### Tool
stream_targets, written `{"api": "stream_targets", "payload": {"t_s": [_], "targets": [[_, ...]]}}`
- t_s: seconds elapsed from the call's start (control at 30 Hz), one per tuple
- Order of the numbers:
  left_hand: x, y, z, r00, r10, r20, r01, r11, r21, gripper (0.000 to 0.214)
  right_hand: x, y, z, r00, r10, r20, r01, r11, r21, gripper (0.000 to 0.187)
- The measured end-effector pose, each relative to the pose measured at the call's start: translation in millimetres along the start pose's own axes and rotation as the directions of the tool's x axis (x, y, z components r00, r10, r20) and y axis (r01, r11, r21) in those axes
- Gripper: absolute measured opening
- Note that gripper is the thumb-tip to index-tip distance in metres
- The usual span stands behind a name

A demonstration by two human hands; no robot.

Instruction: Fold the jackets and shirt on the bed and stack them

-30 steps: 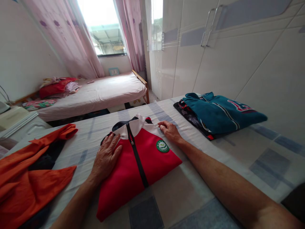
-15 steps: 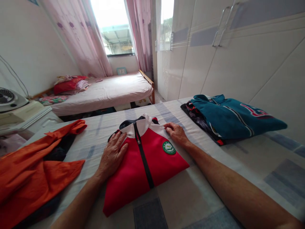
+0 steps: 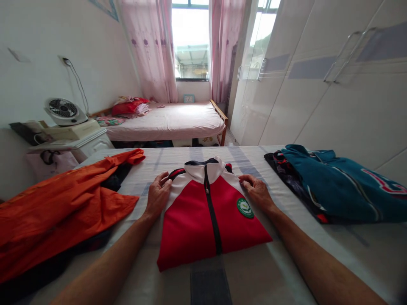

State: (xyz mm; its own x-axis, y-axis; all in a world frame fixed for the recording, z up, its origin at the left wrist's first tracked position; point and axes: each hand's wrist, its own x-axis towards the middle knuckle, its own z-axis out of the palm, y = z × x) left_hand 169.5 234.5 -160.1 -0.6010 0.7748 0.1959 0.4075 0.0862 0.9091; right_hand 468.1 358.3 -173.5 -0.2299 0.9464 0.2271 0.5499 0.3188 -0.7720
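Note:
A red and white zip jacket with a black zipper and a round green badge lies folded, front up, in the middle of the bed. At its left shoulder edge rests my left hand, fingers apart and the tips touching the white cloth. My right hand sits against the opposite shoulder edge, its fingers loosely bent and apart. The sleeves are mostly hidden beneath the jacket; bits of dark and red cloth show beside the collar. Neither hand visibly grips the fabric.
Orange clothing lies over dark cloth on the left. A teal zip hoodie lies on dark garments at right. Beyond the checked bedsheet stand a pink-covered bed, a small fan and a white wardrobe.
My left hand has slid off the jacket's top to its left edge, uncovering the white shoulder. My right hand remains by its edge. The view has shifted left and levelled.

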Motion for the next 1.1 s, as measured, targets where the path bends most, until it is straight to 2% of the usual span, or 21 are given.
{"api": "stream_targets", "payload": {"t_s": [0.2,0.27,0.33,0.37,0.4,0.47,0.5,0.57,0.63,0.7,0.87,0.97,1.1], "targets": [[2.6,-2.2,1.1,0.999,0.029,-0.033,-0.028,0.999,0.042,0.044,2.1,3.8,0.5,1.000,-0.014,0.006,0.014,1.000,-0.005,0.024],[-5.8,5.7,-0.8,0.996,0.078,-0.039,-0.075,0.994,0.079,0.042,-0.2,2.8,0.4,1.000,-0.022,-0.008,0.022,1.000,0.021,0.026],[-24.6,20.5,-4.9,0.984,0.174,0.044,-0.178,0.976,0.122,0.040,-5.0,-2.4,-0.4,0.995,-0.086,-0.043,0.087,0.996,0.035,0.028],[-37.3,29.4,-7.6,0.960,0.243,0.138,-0.263,0.953,0.152,0.039,-7.8,-6.8,-0.8,0.987,-0.151,-0.057,0.153,0.988,0.030,0.029],[-51.3,38.2,-10.3,0.913,0.315,0.259,-0.366,0.913,0.181,0.040,-10.1,-12.2,-1.1,0.971,-0.229,-0.064,0.231,0.973,0.022,0.030],[-79.1,52.8,-14.4,0.752,0.415,0.512,-0.579,0.788,0.211,0.044,-11.0,-24.4,-0.5,0.932,-0.357,-0.064,0.358,0.934,0.011,0.031],[-90.9,57.7,-15.5,0.662,0.434,0.610,-0.663,0.719,0.208,0.047,-8.6,-30.3,0.5,0.928,-0.367,-0.069,0.369,0.929,0.012,0.032],[-107.6,61.8,-15.2,0.522,0.445,0.728,-0.769,0.616,0.174,0.052,2.7,-39.8,4.3,0.968,-0.242,-0.071,0.245,0.969,0.034,0.031],[-114.8,59.6,-12.9,0.431,0.445,0.785,-0.824,0.548,0.141,0.059,20.3,-45.2,9.4,0.998,-0.063,-0.020,0.064,0.996,0.065,0.027],[-115.7,54.1,-10.4,0.377,0.439,0.816,-0.851,0.511,0.118,0.063,38.8,-47.0,14.4,0.998,0.024,0.056,-0.030,0.994,0.105,0.024],[-112.8,42.5,-8.7,0.291,0.408,0.865,-0.880,0.469,0.075,0.062,65.1,-43.5,23.1,0.994,-0.017,0.111,-0.010,0.970,0.241,0.028],[-112.4,41.1,-9.5,0.274,0.409,0.870,-0.882,0.467,0.059,0.061,69.4,-37.4,30.3,0.996,-0.017,0.093,-0.007,0.968,0.253,0.026],[-111.7,39.6,-10.2,0.283,0.441,0.852,-0.872,0.489,0.036,0.060,70.7,-37.0,34.8,0.999,0.024,0.025,-0.027,0.989,0.148,0.017]]}}
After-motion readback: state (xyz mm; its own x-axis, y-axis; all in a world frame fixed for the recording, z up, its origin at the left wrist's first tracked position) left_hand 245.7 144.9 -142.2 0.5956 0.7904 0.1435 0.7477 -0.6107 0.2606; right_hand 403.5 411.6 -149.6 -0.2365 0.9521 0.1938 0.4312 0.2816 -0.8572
